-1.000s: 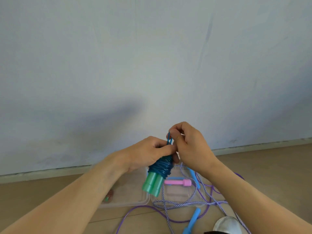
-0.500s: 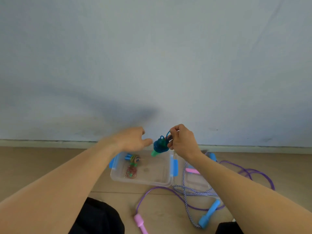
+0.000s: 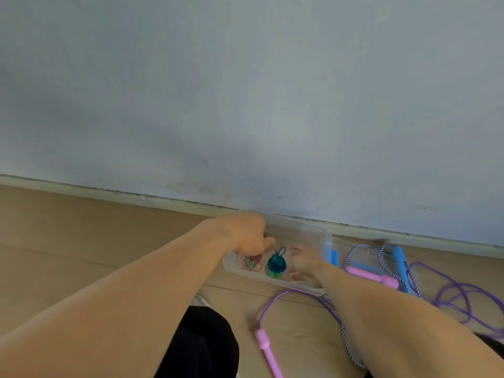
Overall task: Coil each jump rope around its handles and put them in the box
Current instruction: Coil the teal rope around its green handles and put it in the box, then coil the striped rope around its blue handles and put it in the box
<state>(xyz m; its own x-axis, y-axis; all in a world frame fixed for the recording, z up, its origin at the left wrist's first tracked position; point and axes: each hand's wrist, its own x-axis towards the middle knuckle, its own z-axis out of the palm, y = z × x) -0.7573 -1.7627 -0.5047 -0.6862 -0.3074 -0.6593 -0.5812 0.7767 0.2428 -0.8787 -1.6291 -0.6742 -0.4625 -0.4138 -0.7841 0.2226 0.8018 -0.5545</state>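
Coiled blue rope (image 3: 276, 263) w/ green handles sits inside the clear box (image 3: 321, 233) on the floor, a loop end poking up; next to it in the box a reddish coiled bundle (image 3: 252, 261). Left hand (image 3: 246, 236) hovers over the box's left part, fingers curled under, can't tell if holding anything; right hand (image 3: 304, 260) is inside the box just right of the blue coil, blurred, fingers look relaxed & not gripping. Right of the box: loose purple rope (image 3: 461, 296) w/ pink handles & striped rope (image 3: 381, 257) w/ blue handles over a clear lid (image 3: 362, 251).

The box (image 3: 313, 233) is clear, glossy plastic with blue plastic clips. The floor (image 3: 81, 241) looks like smooth matt wood planks. The wall (image 3: 245, 105) is matt and painted. At 3 o'clock, the pink handle (image 3: 373, 276) is smooth plastic; the striped rope (image 3: 381, 259) looks woven.
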